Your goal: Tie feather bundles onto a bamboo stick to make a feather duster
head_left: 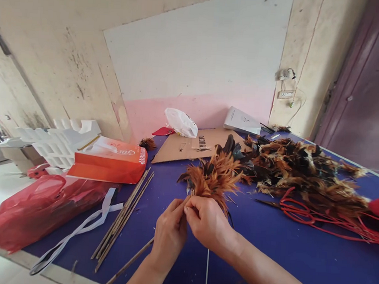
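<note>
A feather duster [211, 178] of brown and black feathers on a thin wooden stick [129, 263] is held over the blue table. My left hand [170, 229] is closed around the stick just below the feathers, and the stick's lower end slants out toward the near edge. My right hand [211, 225] touches the left at the base of the feathers, with thumb and forefinger pinched together. Whatever lies between those fingertips is hidden. To the right spreads a large pile of loose feathers [304, 167]. Scissors with red handles [297, 210] lie in front of it.
Several thin sticks [126, 215] lie left of my hands, beside a white strap [82, 227]. Farther left are a red plastic bag [38, 213] and an orange paper bag [110, 160]. Flat cardboard [192, 144], a white plastic bag [181, 122] and red cord [339, 224] are also on the table [282, 256].
</note>
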Demonstrator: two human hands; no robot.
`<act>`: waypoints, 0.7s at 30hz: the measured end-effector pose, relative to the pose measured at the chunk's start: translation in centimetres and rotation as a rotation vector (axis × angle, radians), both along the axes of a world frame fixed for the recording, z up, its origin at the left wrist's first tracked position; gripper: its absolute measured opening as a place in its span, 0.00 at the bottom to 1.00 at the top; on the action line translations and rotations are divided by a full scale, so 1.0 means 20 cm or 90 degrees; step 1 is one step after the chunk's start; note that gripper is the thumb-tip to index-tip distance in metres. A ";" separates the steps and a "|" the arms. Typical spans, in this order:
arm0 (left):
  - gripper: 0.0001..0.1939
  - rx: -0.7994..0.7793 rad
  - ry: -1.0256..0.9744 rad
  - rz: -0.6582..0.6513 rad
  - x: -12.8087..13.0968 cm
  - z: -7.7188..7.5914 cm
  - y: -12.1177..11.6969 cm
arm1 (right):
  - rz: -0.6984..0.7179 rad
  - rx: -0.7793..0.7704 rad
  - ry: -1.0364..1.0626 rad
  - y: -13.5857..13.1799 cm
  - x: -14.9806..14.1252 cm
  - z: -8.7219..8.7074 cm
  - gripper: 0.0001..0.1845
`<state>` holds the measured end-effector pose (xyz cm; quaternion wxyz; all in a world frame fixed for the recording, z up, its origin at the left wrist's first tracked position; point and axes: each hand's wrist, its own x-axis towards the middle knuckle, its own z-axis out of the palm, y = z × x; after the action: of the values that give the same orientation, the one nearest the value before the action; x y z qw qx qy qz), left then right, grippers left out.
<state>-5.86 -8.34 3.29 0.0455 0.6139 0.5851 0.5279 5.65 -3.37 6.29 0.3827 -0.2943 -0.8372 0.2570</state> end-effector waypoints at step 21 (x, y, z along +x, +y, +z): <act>0.13 -0.232 0.266 -0.131 -0.34 0.23 -0.31 | 0.143 -0.056 -0.026 0.24 0.29 0.16 0.08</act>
<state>-12.74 -14.55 7.99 0.0872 0.7471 0.6016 0.2689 11.46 1.47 9.46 0.3207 -0.2202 -0.8605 0.3289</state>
